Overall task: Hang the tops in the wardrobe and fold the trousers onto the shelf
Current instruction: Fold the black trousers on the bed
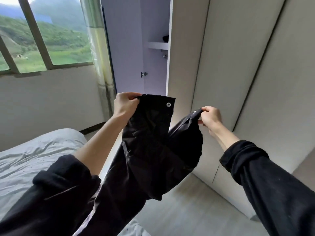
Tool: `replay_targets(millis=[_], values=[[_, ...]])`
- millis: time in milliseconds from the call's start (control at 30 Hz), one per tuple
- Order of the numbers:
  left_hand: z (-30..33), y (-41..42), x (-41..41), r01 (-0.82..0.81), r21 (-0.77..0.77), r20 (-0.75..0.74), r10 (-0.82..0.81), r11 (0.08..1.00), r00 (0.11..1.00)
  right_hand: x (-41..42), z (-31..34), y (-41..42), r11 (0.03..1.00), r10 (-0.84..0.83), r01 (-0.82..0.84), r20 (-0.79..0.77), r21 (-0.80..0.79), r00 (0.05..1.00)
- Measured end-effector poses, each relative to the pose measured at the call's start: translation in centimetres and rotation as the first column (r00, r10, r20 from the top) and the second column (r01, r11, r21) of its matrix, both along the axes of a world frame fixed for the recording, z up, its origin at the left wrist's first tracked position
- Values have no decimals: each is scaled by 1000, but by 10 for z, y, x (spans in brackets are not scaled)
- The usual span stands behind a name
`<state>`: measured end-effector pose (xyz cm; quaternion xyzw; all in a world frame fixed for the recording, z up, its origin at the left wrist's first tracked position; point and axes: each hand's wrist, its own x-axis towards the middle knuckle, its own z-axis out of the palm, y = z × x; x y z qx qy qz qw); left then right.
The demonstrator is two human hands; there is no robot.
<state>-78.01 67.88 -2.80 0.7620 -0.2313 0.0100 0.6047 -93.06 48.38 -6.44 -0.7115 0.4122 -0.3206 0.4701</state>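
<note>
In front of the open wardrobe (136,48), a pair of black trousers (153,142) hangs in the air, held up by the waistband between two hands. The left hand (125,104) pinches the left end of the waistband, fingers curled tight over the cloth; a silver snap button (168,104) shows on the flap just beside it. The right hand (210,116) grips the other end of the waistband, thumb and fingers closed on the fabric, set lower than the left. Between the hands the waist sags open, and the legs drop down toward the bottom of the view, past the edge of the bed (34,150) with its creased grey sheet. Both forearms are bare, with dark sleeves (255,176) pushed up. Inside the wardrobe a white shelf (157,45) carries a small dark item, too far in to identify. Closed pale wardrobe doors (230,65) stand to the right; a window (42,40) onto green hills is on the left.
</note>
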Motion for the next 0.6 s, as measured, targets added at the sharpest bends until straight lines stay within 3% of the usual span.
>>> replay_targets(millis=[233, 467, 600], values=[[62, -114, -7, 204, -224, -51, -221, 953, 974, -62, 86, -97, 954, -289, 299, 167, -35, 943], [61, -175, -22, 320, -236, -92, -349, 918, 932, -119, 106, -128, 865, -451, 478, 181, -150, 874], [49, -168, -24, 376, -143, -63, -388, 916, 920, -128, 106, -117, 836, -479, 498, 136, -233, 867]])
